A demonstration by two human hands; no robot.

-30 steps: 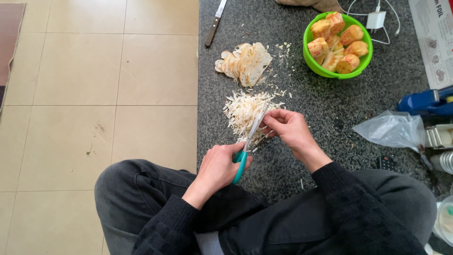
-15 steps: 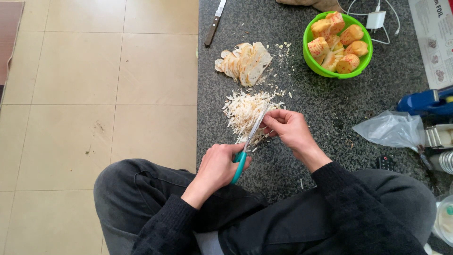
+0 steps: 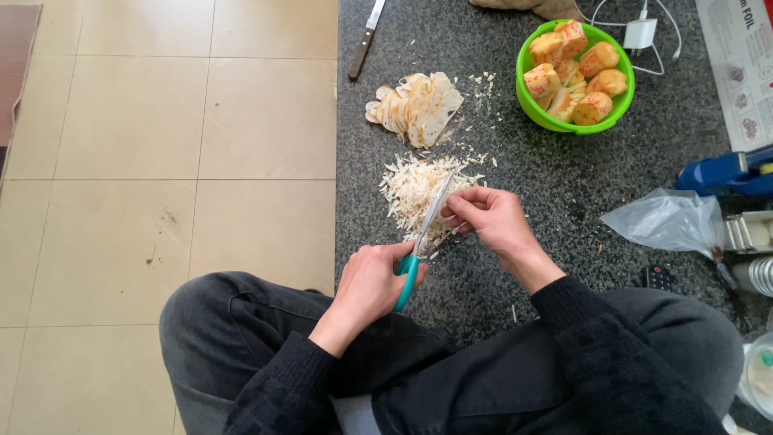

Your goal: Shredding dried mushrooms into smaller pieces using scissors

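My left hand [image 3: 372, 280] grips the teal handles of a pair of scissors [image 3: 420, 242], whose blades point up and away over a pile of thin pale shreds [image 3: 415, 192]. Beside the blades, my right hand [image 3: 489, 219] pinches a small pale piece between its fingertips. Both hands work over a dark speckled stone slab [image 3: 531, 177]. Beyond the shreds lies a heap of flat pale slices [image 3: 416, 106].
A green bowl [image 3: 533, 99] of orange-and-white chunks stands at the back right. A knife [image 3: 365, 35] lies at the slab's far left edge. White charger [image 3: 642, 32], crumpled clear bag [image 3: 665, 222] and a blue object [image 3: 727, 171] sit at right. Tiled floor [image 3: 161, 161] at left.
Hardly anything has moved: both hands stay at the shred pile, with the scissors at the same angle.
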